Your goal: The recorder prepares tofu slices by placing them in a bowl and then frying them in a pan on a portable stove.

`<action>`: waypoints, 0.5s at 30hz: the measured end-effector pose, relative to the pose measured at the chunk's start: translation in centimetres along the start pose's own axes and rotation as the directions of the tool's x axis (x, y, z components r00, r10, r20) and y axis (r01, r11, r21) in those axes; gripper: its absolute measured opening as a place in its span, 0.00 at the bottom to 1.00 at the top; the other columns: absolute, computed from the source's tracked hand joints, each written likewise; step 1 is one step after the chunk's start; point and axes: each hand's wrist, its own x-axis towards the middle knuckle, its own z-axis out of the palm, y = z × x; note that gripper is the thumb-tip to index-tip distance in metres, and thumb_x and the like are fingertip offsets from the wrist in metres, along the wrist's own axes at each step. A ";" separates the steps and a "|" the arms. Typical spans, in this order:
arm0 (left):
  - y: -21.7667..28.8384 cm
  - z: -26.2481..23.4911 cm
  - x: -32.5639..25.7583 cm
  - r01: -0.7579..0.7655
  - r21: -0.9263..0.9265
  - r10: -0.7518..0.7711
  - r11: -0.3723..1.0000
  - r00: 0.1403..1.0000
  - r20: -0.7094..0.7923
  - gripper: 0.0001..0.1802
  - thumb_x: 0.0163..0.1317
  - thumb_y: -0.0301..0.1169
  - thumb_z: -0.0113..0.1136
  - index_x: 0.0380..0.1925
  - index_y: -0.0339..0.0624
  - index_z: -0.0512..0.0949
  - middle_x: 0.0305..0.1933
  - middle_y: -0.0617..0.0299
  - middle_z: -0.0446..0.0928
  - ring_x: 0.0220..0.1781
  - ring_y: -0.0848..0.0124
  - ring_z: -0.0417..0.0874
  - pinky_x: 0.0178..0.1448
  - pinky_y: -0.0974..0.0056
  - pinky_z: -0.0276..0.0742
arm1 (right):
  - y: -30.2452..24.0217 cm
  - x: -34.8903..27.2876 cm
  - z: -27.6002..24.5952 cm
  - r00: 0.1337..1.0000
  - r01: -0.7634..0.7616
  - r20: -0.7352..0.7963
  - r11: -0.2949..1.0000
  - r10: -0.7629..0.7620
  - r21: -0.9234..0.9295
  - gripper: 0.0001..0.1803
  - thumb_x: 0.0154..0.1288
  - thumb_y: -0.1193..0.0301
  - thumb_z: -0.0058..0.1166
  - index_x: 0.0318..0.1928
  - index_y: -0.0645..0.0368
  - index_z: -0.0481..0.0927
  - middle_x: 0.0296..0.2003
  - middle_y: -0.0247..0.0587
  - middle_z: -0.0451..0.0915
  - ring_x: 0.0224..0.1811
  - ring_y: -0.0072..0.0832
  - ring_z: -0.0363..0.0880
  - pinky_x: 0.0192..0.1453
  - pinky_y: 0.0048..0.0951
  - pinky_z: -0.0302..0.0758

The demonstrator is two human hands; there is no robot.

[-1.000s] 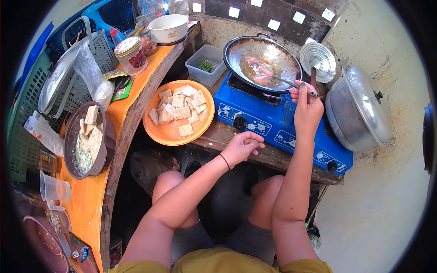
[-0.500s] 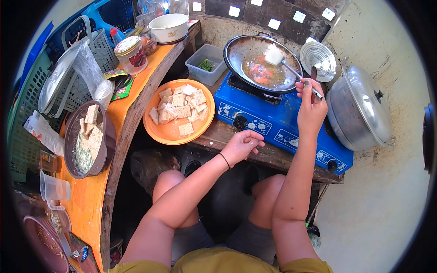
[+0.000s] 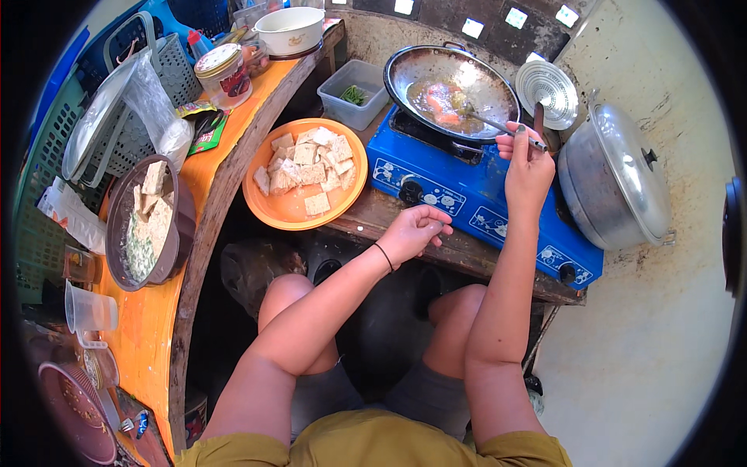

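My right hand (image 3: 531,173) grips the thin metal handle of a spatula (image 3: 496,124). Its lower end dips into bubbling oil in a dark wok (image 3: 494,86), beside some reddish-orange pieces (image 3: 443,100). The wok sits on a blue gas stove (image 3: 459,201). My left hand (image 3: 414,236) hovers before the stove's front edge, fingers loosely bent and partly apart, with nothing visible in it. To its left is an orange plate (image 3: 289,216) of pale tempeh-like slices (image 3: 313,173). A brown bowl (image 3: 187,237) holds more slices in whitish batter with green bits.
A large lidded pot (image 3: 595,183) stands right of the stove, and a perforated metal strainer disc (image 3: 554,86) leans behind it. A clear tub (image 3: 338,113) with greens sits left of the wok. Jars, a white pot (image 3: 289,39) and a measuring cup (image 3: 92,311) line the orange-topped counter (image 3: 148,342).
The spatula's blade has gone from raised above the wok down into the oil. My right hand has shifted slightly with it. My left hand stays nearly in place.
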 end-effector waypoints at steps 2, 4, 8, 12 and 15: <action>-0.1 -0.2 0.0 -0.007 0.006 0.007 1.000 1.000 0.002 0.11 0.71 0.30 0.53 0.50 0.43 0.77 0.46 0.67 0.83 0.34 0.83 0.78 0.27 0.78 0.70 | -0.8 -0.2 -0.2 1.000 0.005 0.025 1.000 -0.005 -0.019 0.17 0.78 0.66 0.47 0.46 0.68 0.83 0.31 0.41 0.86 0.30 0.18 0.80 0.38 0.21 0.77; -0.2 -0.2 0.1 -0.001 0.004 0.001 1.000 1.000 0.000 0.11 0.71 0.30 0.53 0.50 0.43 0.77 0.45 0.67 0.83 0.35 0.83 0.79 0.27 0.78 0.70 | -1.6 -0.4 -0.4 0.999 0.011 0.049 0.999 -0.009 -0.040 0.17 0.79 0.67 0.46 0.47 0.68 0.83 0.32 0.41 0.85 0.31 0.19 0.80 0.38 0.21 0.77; -0.3 0.1 0.2 0.007 0.004 -0.007 1.000 1.000 0.006 0.11 0.71 0.31 0.54 0.50 0.43 0.77 0.45 0.67 0.84 0.35 0.83 0.79 0.28 0.77 0.71 | -2.5 -0.5 -0.9 0.996 0.053 0.068 0.999 -0.053 0.009 0.17 0.79 0.67 0.45 0.47 0.69 0.83 0.31 0.41 0.85 0.31 0.19 0.80 0.39 0.21 0.77; -0.4 0.0 0.3 0.015 0.003 -0.015 1.000 1.000 0.000 0.11 0.71 0.31 0.54 0.51 0.43 0.77 0.45 0.67 0.84 0.35 0.83 0.79 0.28 0.77 0.71 | -3.5 -0.6 -1.2 0.991 0.107 0.068 0.992 -0.111 0.062 0.17 0.79 0.67 0.46 0.47 0.69 0.83 0.31 0.40 0.85 0.32 0.18 0.80 0.39 0.20 0.77; -0.3 0.1 0.3 0.002 0.012 -0.002 1.000 1.000 0.008 0.11 0.71 0.31 0.54 0.51 0.43 0.77 0.45 0.67 0.84 0.35 0.83 0.79 0.28 0.77 0.71 | -4.5 -0.7 -1.7 0.990 0.112 0.074 0.990 -0.119 0.087 0.15 0.77 0.69 0.47 0.45 0.69 0.83 0.32 0.41 0.85 0.33 0.18 0.80 0.40 0.21 0.77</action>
